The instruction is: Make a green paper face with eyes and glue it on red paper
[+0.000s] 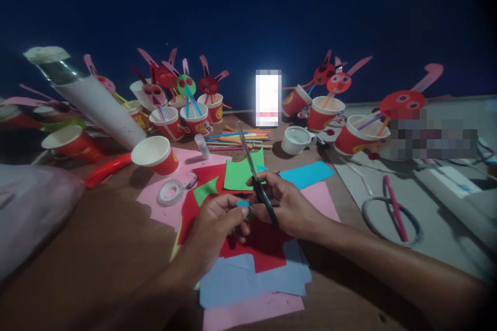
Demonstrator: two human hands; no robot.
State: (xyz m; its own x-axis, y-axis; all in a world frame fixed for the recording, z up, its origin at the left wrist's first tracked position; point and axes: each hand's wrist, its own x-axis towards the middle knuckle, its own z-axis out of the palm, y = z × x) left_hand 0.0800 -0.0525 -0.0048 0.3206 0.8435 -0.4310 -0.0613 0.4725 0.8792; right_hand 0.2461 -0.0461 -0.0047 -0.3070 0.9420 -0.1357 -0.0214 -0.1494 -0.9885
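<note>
Scissors, black-handled metal (254,178), fill your right hand (290,206). Your left hand (216,221) pinches small blue paper (243,204), likely unfinished. Face-topped red paper cups (321,120) look done

Small blue paper piece (243,204) pinched in left hand (217,222). Black-handled scissors (255,180) held in right hand (290,202), pointed forward. Red paper (267,254) spread beneath both hands. Green rabbit face (186,85) propped in red-and-white paper cup (194,121) behind.
</note>
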